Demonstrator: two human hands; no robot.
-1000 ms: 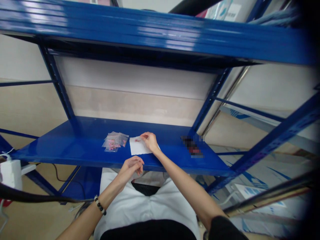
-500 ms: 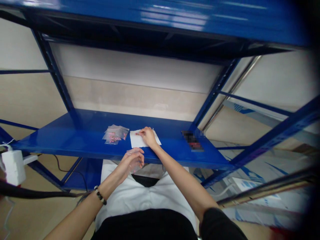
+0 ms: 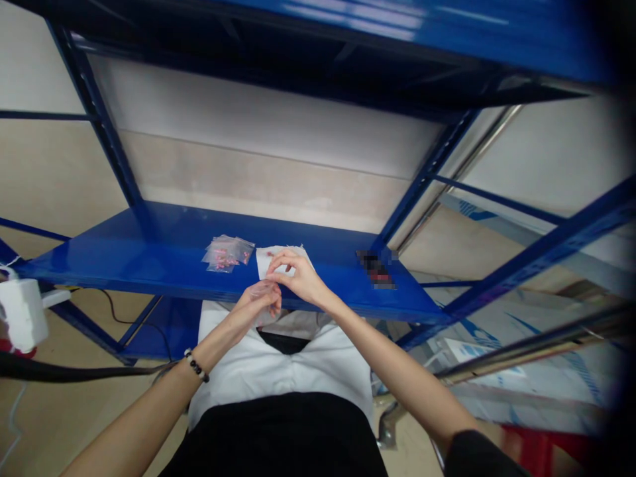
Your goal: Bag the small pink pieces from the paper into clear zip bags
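Note:
My left hand (image 3: 254, 306) is closed on a clear plastic bag (image 3: 263, 289) just in front of the shelf's front edge. Above the mouth of that bag, my right hand (image 3: 293, 273) pinches its thumb and fingertips together; whatever sits between them is too small to make out. Behind the right hand a white sheet (image 3: 265, 254), perhaps paper or cloth, lies on the blue shelf (image 3: 163, 265), with a few small reddish pieces at its upper left. Left of the sheet is an overlapping pile of clear bags (image 3: 226, 253) holding small pink and red pieces.
A dark, pixelated object (image 3: 376, 269) lies toward the shelf's right end. Overhead runs an upper blue shelf (image 3: 318, 59), and blue posts (image 3: 109, 139) stand at the sides. A white plug box (image 3: 22, 315) with cables hangs at the left.
My right hand has come from the white sheet toward me, down to the bag in my left hand. The left hand has shifted slightly, and the camera view has tilted a little.

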